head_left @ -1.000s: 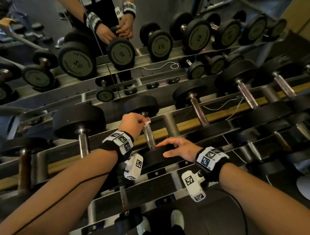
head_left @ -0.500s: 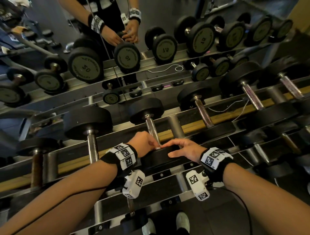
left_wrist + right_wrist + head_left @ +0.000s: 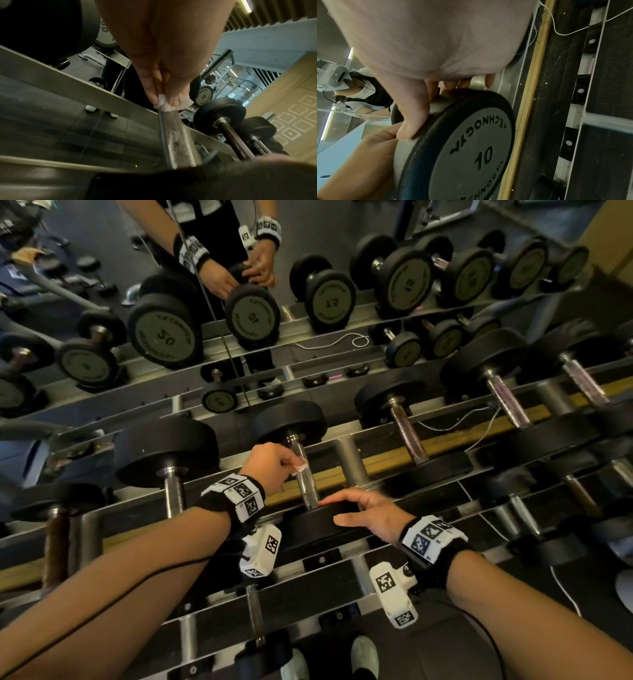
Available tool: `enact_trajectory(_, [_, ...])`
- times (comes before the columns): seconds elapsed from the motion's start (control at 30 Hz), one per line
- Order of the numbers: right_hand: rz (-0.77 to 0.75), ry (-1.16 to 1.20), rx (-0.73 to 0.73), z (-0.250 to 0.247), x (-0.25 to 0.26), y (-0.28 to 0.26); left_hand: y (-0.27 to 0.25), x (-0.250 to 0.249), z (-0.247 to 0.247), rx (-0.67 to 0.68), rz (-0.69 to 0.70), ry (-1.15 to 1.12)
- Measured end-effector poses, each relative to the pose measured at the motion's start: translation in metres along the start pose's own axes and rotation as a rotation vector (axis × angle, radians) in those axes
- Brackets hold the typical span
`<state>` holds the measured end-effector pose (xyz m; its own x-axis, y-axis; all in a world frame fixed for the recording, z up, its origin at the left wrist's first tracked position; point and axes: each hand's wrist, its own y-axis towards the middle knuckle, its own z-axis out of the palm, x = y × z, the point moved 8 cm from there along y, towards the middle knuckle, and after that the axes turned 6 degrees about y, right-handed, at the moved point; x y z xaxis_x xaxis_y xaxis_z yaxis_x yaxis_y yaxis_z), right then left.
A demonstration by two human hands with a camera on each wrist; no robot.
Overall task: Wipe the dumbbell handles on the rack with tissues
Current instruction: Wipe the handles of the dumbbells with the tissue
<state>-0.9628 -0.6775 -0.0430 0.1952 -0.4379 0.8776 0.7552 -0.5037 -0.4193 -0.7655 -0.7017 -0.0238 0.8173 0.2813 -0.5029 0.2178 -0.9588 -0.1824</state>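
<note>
A black dumbbell lies across the rack point(image 3: 346, 580), its far head point(image 3: 291, 422) toward the mirror and its near head point(image 3: 308, 530) toward me. My left hand point(image 3: 294, 467) pinches a white tissue point(image 3: 302, 469) around the far part of the steel handle point(image 3: 308, 489). In the left wrist view the tissue point(image 3: 163, 106) is wrapped on the handle point(image 3: 178, 138) under the fingertips. My right hand point(image 3: 330, 511) rests on top of the near head, fingers stretched out. In the right wrist view its thumb point(image 3: 412, 115) lies on the rim of the head marked 10 point(image 3: 471, 148).
A bigger dumbbell point(image 3: 164, 450) sits to the left and several others point(image 3: 409, 433) to the right on the same tier. A lower tier holds another handle point(image 3: 255, 611). A mirror point(image 3: 342, 227) behind the rack reflects the weights and my arms. My shoes point(image 3: 364, 655) are below.
My left hand slid the tissue down the handle toward the near head, then back up to the far part. The right hand stayed on the near head.
</note>
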Motion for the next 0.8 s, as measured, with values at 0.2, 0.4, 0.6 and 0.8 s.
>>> enact_trajectory(0.2, [0.008, 0.032, -0.011, 0.001, 0.001, 0.000, -0.044, -0.006, 0.027, 0.202, 0.044, 0.003])
enact_trajectory(0.4, [0.016, -0.009, -0.004, 0.000, 0.001, -0.001, -0.036, 0.027, 0.013, 0.137, -0.209, -0.357])
enact_trajectory(0.6, [0.015, -0.023, -0.003, -0.002, -0.005, 0.002, -0.017, 0.078, 0.016, -0.176, -0.619, -0.940])
enact_trajectory(0.8, [0.003, -0.013, 0.004, -0.003, -0.006, 0.005, -0.009, 0.058, 0.038, -0.082, -0.469, -0.797])
